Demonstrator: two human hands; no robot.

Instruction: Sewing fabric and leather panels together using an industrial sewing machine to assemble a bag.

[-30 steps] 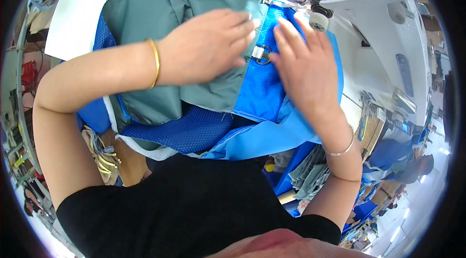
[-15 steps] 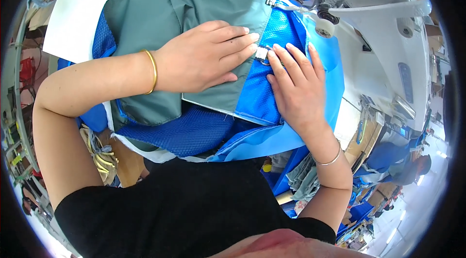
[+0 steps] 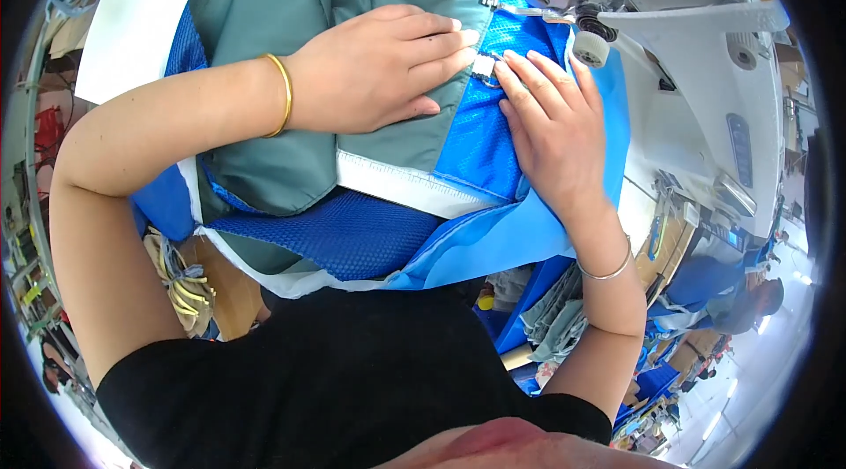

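My left hand (image 3: 374, 68) lies flat on the dark green fabric (image 3: 256, 19), fingers stretched toward its seam with the blue fabric (image 3: 480, 134). On that blue part my right hand (image 3: 560, 121) rests with fingers extended, the fingertips beside a small white tag (image 3: 484, 69) with a dark ring. Both hands press the layered piece against the white table. A white ruler-like strip with markings (image 3: 405, 182) shows along the near edge of the green and blue panels. The far end of the seam lies under the presser foot area of a sewing machine (image 3: 696, 72).
Dark blue mesh (image 3: 335, 235) and light blue fabric (image 3: 502, 244) hang at the table's near edge. The machine's white knob (image 3: 590, 48) stands close beyond my right hand. Tied beige strips (image 3: 181, 279) hang at the lower left. Another person (image 3: 745, 306) is at the far right.
Both hands have moved slightly away from me, and the green and blue panels have slid with them toward the machine. More of the white marked strip shows at the near edge.
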